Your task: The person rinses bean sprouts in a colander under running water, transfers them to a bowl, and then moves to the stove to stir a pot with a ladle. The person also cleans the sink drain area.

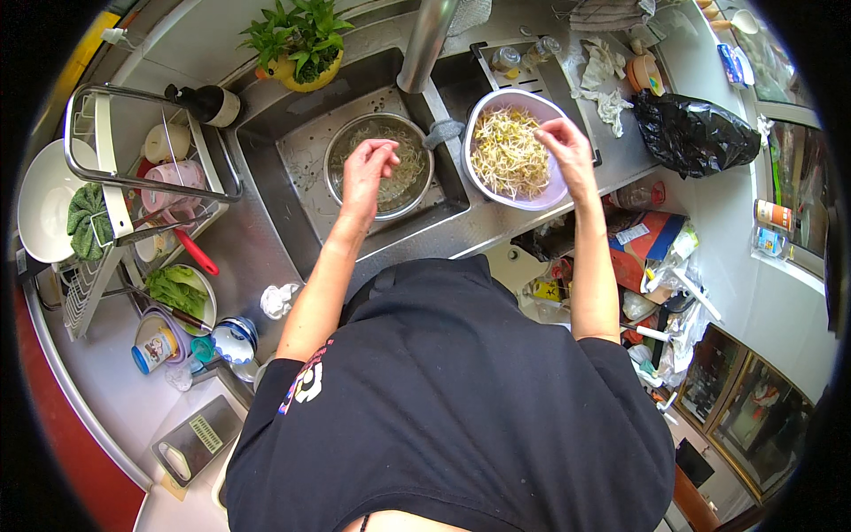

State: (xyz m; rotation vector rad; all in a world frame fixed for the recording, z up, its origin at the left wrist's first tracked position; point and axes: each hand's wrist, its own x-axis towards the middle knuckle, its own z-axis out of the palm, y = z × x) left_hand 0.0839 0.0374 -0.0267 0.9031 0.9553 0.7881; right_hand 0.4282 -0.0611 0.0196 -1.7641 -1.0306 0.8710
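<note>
A steel bowl point(379, 199) holding water and some pale sprouts sits in the sink basin point(297, 160). My left hand point(366, 177) hangs over that bowl with curled, pinched fingers; whatever may be between them is too small to name. Right of it, a light purple bowl point(523, 199) heaped with bean sprouts point(503, 152) rests at the smaller basin and drainboard. My right hand point(567, 155) is at this bowl's right edge, thumb and fingertips pinched over the sprouts; what they grip I cannot make out.
A faucet point(425, 49) rises behind the basins. A dish rack point(111, 168) and a plate of lettuce point(177, 293) are on the left. A potted plant point(310, 75) stands at the back. A black plastic bag point(691, 133) lies on the right, above cluttered bags point(665, 257).
</note>
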